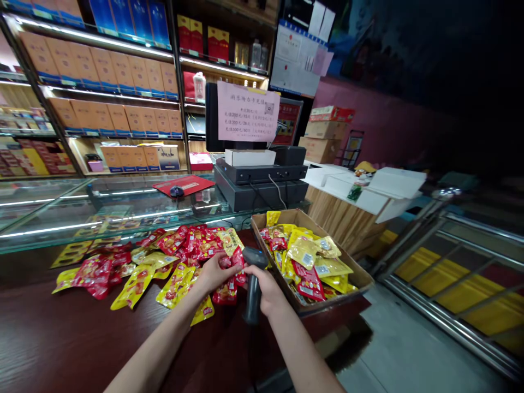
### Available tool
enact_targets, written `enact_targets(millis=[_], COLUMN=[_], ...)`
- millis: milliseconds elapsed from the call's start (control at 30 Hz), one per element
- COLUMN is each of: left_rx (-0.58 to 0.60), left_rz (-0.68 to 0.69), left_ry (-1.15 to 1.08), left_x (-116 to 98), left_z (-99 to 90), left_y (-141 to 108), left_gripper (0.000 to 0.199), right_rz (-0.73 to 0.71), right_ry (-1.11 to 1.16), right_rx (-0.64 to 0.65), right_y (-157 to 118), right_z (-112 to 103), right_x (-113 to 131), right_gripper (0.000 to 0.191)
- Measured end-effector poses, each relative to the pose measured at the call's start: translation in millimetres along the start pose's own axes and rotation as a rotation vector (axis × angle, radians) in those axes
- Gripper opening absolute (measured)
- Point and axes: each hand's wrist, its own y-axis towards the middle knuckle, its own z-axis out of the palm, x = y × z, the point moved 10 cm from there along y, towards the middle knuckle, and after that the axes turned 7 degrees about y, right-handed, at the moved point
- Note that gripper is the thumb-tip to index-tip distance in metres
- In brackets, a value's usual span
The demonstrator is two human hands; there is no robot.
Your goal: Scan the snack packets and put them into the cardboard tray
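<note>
My left hand grips a red snack packet at the middle of a dark wooden counter. My right hand is wrapped around the handle of a grey handheld barcode scanner, whose head points up and left toward that packet. A loose spread of red and yellow snack packets lies just left of my hands. To the right, a shallow cardboard box holds more of the same packets and nearly touches my right hand.
Behind the counter stand a glass display case, a computer mouse on a red mat, and a black till below a pink paper notice. Shelves of boxed goods fill the back wall. Metal railings run along the right.
</note>
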Motion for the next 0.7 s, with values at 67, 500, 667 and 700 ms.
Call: enact_targets(millis=[67,500,667,700], left_rx=[0.023,-0.04,-0.042,-0.049], left_rz=[0.0,0.02,0.054,0.056], left_ry=[0.021,-0.282,-0.323,-0.327], left_x=[-8.8,-28.5,-27.8,-27.1], left_z=[0.5,-37.1,-49.9,-51.3], left_y=[-2.9,-0.8,4.4,5.1], left_gripper=[0.052,0.046,0.045,0.044], right_rz=[0.055,-0.233,-0.243,-0.19], right_ry=[0.075,-0.162,-0.37,-0.395], right_rx=[0.039,0.156,0.252,0.27], right_y=[-1.6,-18.6,-37.8,-40.3], right_z=[8.1,38.0,56.1,59.9], right_x=[0.0,24.9,6.7,-2.5], right_gripper=[0.021,0.023,0.018,0.016])
